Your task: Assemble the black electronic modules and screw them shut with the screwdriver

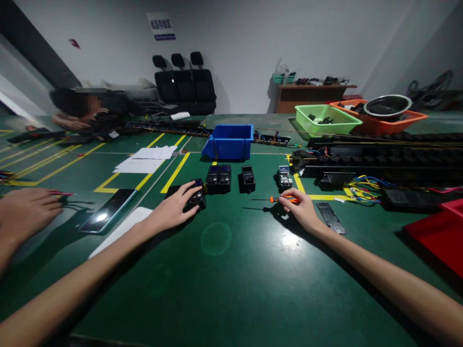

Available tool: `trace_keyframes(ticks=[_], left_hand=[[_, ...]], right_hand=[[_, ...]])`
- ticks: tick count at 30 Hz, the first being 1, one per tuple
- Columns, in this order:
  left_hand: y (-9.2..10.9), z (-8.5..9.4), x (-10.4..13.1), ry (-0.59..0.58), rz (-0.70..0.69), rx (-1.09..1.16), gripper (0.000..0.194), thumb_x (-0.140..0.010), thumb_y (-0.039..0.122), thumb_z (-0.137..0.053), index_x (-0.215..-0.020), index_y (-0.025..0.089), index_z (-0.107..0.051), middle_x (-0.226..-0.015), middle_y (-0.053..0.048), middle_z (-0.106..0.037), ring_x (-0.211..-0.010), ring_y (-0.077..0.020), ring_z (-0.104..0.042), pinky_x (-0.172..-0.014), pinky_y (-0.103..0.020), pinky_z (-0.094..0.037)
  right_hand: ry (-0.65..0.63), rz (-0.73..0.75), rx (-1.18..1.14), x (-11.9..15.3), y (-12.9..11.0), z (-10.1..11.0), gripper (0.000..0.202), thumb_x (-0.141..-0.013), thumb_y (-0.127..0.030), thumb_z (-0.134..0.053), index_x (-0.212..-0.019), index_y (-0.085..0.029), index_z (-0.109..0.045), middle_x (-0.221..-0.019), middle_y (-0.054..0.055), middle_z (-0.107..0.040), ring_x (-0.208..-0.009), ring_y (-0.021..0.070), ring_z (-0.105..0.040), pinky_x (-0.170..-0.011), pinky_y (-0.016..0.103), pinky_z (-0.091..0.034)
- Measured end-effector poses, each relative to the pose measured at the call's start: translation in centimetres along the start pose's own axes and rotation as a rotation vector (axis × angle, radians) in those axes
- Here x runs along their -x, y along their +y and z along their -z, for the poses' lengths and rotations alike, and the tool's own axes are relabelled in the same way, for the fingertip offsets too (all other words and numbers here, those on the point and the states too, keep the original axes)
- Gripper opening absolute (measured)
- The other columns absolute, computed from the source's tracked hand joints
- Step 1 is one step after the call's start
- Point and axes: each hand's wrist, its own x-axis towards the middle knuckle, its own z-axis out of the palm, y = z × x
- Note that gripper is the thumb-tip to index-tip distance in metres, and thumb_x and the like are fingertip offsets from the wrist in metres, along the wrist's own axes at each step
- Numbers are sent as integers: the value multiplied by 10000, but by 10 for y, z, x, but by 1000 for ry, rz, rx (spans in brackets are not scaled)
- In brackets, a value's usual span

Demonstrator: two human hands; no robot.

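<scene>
My left hand [175,208] is laid over a small black boxy device [197,198], fingers across its top and thumb at its near side. A pair of similar black devices [218,179] stands just to the right of it, and another single black device [248,179] beyond those. Between the fingers of my right hand [301,210] is a thin screwdriver [277,199] with an orange handle, its shaft pointing left above the table. Behind that hand stands an uncovered device with a bare circuit board [285,177]. To its right lies a flat black cover [330,218].
A blue bin [231,144] stands behind the devices. Black housings with coloured wires [365,190] and a red tray [437,236] occupy the right, green and orange baskets [327,123] behind. Left are a phone [108,212], papers [144,160] and a co-worker's hand [31,212]. Another person sits farther back.
</scene>
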Motion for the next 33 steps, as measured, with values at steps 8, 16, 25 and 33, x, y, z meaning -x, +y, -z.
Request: trace_keyframes(ticks=[8, 16, 25, 33], left_hand=[[-35, -15, -54, 83, -75, 107, 726, -847, 474, -537, -1468, 216, -263, -1521, -121, -242, -1344, -315, -396, -1139, -475, -349], [-21, -22, -80, 88, -115, 99, 726, -832, 580, -555, -1444, 255, -337, -1476, -105, -281, -1325, -327, -373, -1123, -522, -333], [-14, -13, -104, 9, -190, 77, 949, -688, 718, -646, -1462, 273, -327, -1504, -129, -249, -1362, -370, -305, -1123, -565, -301], [-9, -18, -135, -69, -306, 124, 1055, -669, 738, -648, -1499, 223, -251, -1539, -154, -230, -1410, -356, -233, -1154, -537, -248]], right_hand=[[-6, 15, 33, 0, 0, 1, 257, -793, -427, -690, -857, -185, -631, -707, -4, -599, -567, 127, -537, -540, 259, -416], [-6, -5, 29, 1, -2, 1, 272, -782, -441, -695, -855, -187, -632, -727, 7, -620, -576, 135, -548, -545, 265, -431], [-10, 1, 15, 0, -1, 1, 277, -781, -446, -693, -857, -189, -626, -733, 6, -624, -580, 136, -562, -552, 269, -445], [-7, -10, 8, 0, 0, 1, 265, -778, -425, -703, -856, -189, -612, -697, -12, -602, -567, 132, -567, -553, 266, -444]])
